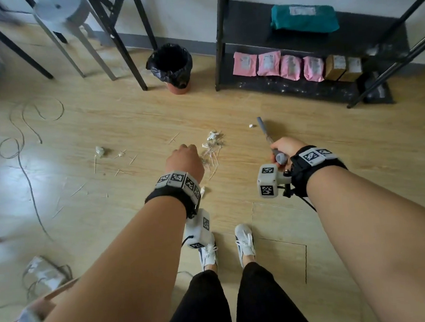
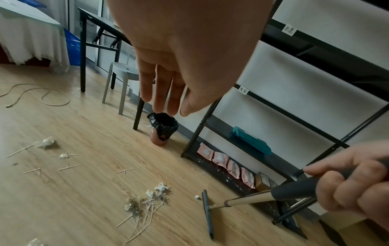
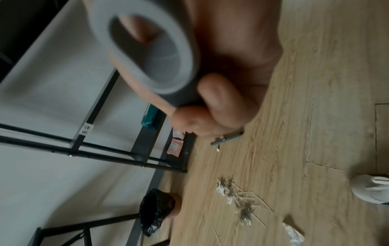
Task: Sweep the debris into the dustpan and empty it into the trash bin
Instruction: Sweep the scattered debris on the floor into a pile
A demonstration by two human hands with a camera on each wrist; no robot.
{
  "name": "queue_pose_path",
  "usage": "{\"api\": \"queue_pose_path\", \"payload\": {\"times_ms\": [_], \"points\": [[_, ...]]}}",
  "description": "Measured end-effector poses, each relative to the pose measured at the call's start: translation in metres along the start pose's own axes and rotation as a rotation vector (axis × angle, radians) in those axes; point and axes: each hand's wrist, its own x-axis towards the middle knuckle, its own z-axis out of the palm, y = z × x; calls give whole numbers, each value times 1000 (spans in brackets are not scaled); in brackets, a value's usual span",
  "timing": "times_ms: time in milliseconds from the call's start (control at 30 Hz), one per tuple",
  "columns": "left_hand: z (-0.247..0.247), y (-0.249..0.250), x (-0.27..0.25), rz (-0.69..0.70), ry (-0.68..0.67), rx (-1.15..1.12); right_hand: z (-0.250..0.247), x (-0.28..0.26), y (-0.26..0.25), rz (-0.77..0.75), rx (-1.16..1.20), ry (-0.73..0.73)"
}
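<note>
My right hand [image 1: 281, 148] grips the grey foam handle [image 2: 294, 189] of a broom; its thin dark head [image 2: 207, 214] lies on the wood floor to the right of the debris. The debris pile [image 1: 212, 148] of paper scraps and thin sticks lies just ahead of my left hand [image 1: 185, 160]. That hand hangs above the floor with straight fingers [image 2: 166, 108] and holds nothing. One white scrap [image 1: 251, 126] sits beside the broom head. More scraps and sticks [image 1: 100, 151] lie scattered to the left. The bin [image 1: 171, 65], lined with a black bag, stands by the wall. No dustpan shows clearly.
A black shelf rack [image 1: 288, 80] holds pink packets at floor level on the right, with a dark flat object [image 1: 375, 91] and slanted black poles at its end. Table legs and a grey stool [image 1: 57, 10] stand left of the bin. A loose cable [image 1: 22, 149] snakes across the floor.
</note>
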Motion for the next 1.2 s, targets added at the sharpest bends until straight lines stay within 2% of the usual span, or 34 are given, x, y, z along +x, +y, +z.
{"api": "queue_pose_path", "payload": {"times_ms": [300,467,800,867,967,1033,1200], "points": [[6,13,1,-121,-4,-42,39,-4,-6,-42,-141,-205],[10,13,-13,-184,30,-72,52,-21,-14,32,-184,-276],[25,-3,-62,-279,88,-140,47,-47,4,25,-121,-251],[29,-7,-74,-284,94,-150,41,-56,12,30,-130,-207],[36,-16,-91,-286,109,-156,41,-60,32,-1,-155,-184],[40,-25,-103,-279,117,-163,42,-67,45,30,-142,-189],[55,-59,-145,-297,126,-165,65,-93,81,12,-175,-224]]}}
